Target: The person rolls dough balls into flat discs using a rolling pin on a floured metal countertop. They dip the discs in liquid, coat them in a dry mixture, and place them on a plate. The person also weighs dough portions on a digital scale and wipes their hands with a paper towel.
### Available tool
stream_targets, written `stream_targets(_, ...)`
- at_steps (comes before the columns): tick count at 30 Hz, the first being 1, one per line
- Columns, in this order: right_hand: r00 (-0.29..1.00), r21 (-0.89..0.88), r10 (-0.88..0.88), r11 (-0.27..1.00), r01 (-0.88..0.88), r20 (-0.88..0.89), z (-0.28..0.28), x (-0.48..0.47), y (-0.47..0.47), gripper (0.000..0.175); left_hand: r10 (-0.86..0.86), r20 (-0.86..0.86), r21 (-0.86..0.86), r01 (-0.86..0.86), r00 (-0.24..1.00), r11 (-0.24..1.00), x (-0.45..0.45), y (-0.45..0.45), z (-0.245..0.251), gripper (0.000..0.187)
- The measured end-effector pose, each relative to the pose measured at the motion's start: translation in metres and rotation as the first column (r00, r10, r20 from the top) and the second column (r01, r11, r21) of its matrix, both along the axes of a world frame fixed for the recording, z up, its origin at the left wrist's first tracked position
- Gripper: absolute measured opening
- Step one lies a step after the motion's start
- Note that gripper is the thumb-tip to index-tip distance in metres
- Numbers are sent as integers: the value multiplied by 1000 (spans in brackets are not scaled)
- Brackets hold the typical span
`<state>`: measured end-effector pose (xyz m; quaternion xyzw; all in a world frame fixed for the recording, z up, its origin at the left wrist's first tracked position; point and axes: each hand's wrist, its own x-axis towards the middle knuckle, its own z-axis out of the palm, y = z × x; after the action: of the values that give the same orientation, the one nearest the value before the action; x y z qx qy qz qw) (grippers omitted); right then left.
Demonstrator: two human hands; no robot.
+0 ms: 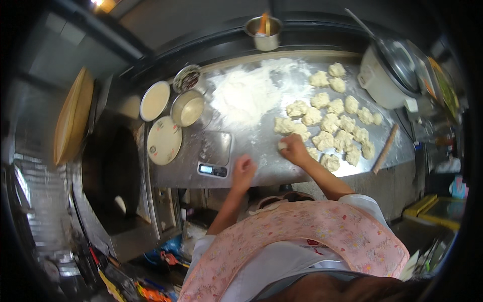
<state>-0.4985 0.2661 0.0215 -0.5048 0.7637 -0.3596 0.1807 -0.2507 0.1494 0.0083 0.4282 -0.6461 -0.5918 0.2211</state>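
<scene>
My right hand is closed around a small lump of dough, whose pale end shows at the thumb side. It is at the near left edge of a group of rough dough pieces on the steel worktop. My left hand hovers by the worktop's front edge, fingers curled and blurred; whether anything is inside cannot be made out. Just left of it sits a digital kitchen scale with a lit display and a few pale crumbs on its plate. Loose white flour is heaped beyond the hands.
Left of the flour stand a metal pot, a bowl with dark contents, a pale-filled dish and a patterned plate. A rolling pin and a lidded white cooker are at the right. A steel container stands at the back.
</scene>
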Motion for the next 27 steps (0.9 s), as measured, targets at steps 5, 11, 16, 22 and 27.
stream_targets(5, 872, -261, 307, 940, -217, 381, 68, 43, 6, 48, 513, -634, 770, 412, 578, 486, -52, 40, 19, 64)
stream_targets(11, 991, -71, 97, 993, -91, 89, 135, 46, -32, 56, 363, -704, 632, 305, 611, 712, -99, 67, 92, 66)
stream_targets(16, 960, -166, 257, 947, -274, -112, 145, 42, -33, 52, 494, -792, 602, 327, 358, 729, -114, 44, 113, 65)
stream_targets(22, 998, -256, 59, 965, -55, 9, 139, 46, -47, 55, 189, -753, 468, 312, 630, 827, -118, 28, 104, 64)
stream_targets(27, 991, -164, 121, 980, -112, 48, 131, 62, -59, 63, 387, -793, 550, 277, 471, 788, -101, 13, 112, 66)
